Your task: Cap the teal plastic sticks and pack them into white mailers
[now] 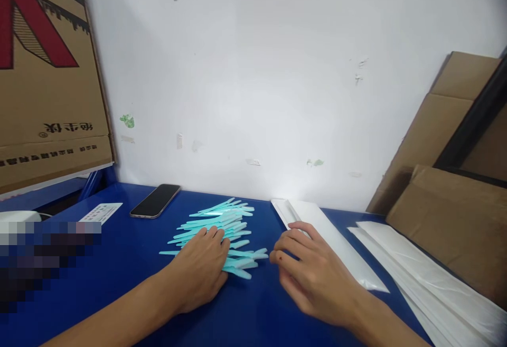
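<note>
Slim turquoise plastic sticks, shaped like eyebrow razors [222, 223], lie in a loose, fanned pile on the blue table. My left hand [204, 265] is over the near part of the pile, its fingers curled down around several of them; their ends stick out on both sides of it. The fingertips and thumb are mostly hidden. My right hand [312, 273] hovers just right of the pile, fingers bent and apart, with nothing visible in it. Its fingertips come close to the right ends of the nearest sticks. Behind it lies a white plastic-like packet [336, 236].
A phone [156, 200] and a printed card [103, 212] lie on the blue table [253, 315] at left. More white packets [428, 273] are stacked at right, beside brown cardboard [455, 225]. A large carton [51, 99] stands at left; the white wall [257, 83] bounds the back.
</note>
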A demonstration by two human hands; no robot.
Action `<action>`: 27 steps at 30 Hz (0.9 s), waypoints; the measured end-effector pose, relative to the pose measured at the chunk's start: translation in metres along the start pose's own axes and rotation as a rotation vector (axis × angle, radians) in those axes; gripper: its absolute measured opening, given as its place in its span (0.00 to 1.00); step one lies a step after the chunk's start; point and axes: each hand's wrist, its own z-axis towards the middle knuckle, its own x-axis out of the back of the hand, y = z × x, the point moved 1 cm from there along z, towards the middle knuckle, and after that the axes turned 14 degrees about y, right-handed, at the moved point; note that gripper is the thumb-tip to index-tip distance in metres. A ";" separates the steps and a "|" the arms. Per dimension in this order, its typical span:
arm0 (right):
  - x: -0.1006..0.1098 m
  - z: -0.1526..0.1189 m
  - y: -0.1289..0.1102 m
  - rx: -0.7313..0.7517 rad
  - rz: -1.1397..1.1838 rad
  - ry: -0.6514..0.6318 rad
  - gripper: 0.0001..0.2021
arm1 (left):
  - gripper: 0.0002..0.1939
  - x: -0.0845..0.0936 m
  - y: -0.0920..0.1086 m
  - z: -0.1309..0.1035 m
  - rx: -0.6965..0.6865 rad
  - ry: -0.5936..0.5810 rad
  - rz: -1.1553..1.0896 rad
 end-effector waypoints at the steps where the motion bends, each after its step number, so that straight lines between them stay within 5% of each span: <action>1: 0.000 0.000 -0.001 -0.003 0.000 0.008 0.07 | 0.16 0.001 0.001 0.001 -0.001 -0.004 -0.006; 8: 0.009 0.004 -0.004 -0.049 0.008 0.191 0.12 | 0.20 0.024 0.000 0.006 0.223 0.069 -0.302; 13: 0.012 0.002 -0.010 -0.006 0.036 0.310 0.17 | 0.15 0.040 0.001 0.005 0.512 0.336 -0.911; 17: 0.008 0.000 -0.017 0.015 0.065 0.267 0.20 | 0.17 0.029 0.009 0.000 0.678 0.547 -1.321; 21: 0.004 0.001 -0.019 0.008 0.081 0.223 0.20 | 0.19 0.009 0.020 -0.002 0.704 0.529 -1.431; 27: 0.002 -0.001 -0.019 -0.031 0.077 0.178 0.18 | 0.21 -0.008 0.035 0.003 0.766 0.314 -1.457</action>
